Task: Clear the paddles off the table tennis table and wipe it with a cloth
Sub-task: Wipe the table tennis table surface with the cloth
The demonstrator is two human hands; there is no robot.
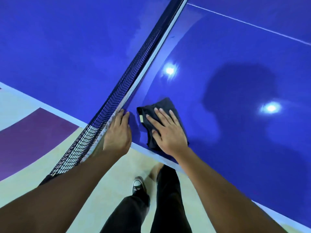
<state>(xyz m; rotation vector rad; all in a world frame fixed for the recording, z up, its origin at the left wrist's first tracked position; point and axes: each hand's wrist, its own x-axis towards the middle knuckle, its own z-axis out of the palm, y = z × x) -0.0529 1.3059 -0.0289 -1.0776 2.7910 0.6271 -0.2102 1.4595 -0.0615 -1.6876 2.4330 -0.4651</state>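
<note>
A blue table tennis table (227,52) fills most of the view, split by a black net (134,64) with a white top band. A dark folded cloth (165,105) with a small pale label lies on the table near its side edge, just right of the net. My right hand (165,130) presses flat on the cloth with straight, spread fingers. My left hand (118,132) rests at the near end of the net, fingers over its top band. No paddles are in view.
The table's white side edge (144,148) runs diagonally below my hands. Beyond it lies a pale floor with a purple patch (33,132). My legs in dark trousers and a sneaker (138,184) stand close to the edge. Ceiling lights reflect on the tabletop.
</note>
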